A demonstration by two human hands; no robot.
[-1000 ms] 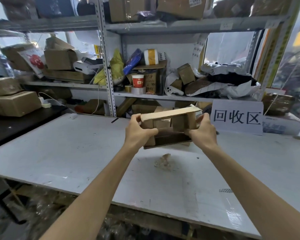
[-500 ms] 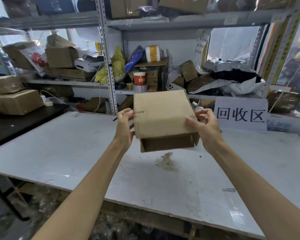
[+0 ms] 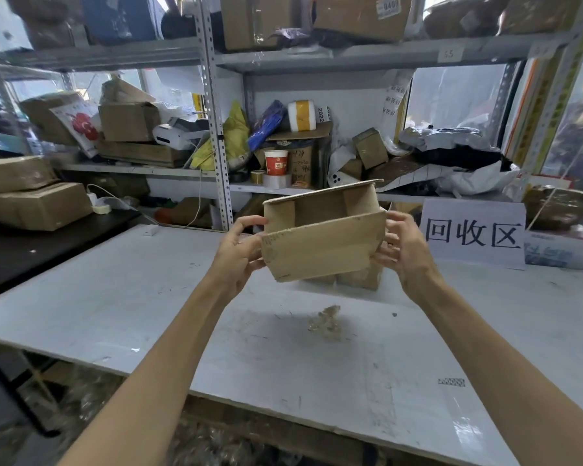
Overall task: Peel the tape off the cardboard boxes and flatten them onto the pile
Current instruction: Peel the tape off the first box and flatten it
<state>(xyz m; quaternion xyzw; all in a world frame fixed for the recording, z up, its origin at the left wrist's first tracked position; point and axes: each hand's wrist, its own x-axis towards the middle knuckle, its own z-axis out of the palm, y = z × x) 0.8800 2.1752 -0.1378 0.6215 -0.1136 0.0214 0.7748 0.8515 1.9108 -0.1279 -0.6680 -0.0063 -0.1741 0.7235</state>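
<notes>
you've tipped the box (image 3: 320,250) since half a second ago: then its closed broad face was toward you, now the open side faces up and shows the inside. it's held in the air above the worktop (image 3: 148,297), long axis left-right. count: one box, two hands. left hand (image 3: 241,250) and right hand (image 3: 403,247) each have their fingers clamped on one end. one tape scrap (image 3: 327,322) lies on the worktop below.

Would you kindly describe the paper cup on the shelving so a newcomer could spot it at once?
Look at the grey metal shelving behind the white table. On the shelf just above the tabletop, just right of the perforated upright, stands the paper cup. It is the only cup there, red with a white rim, with tape rolls at its foot.
</notes>
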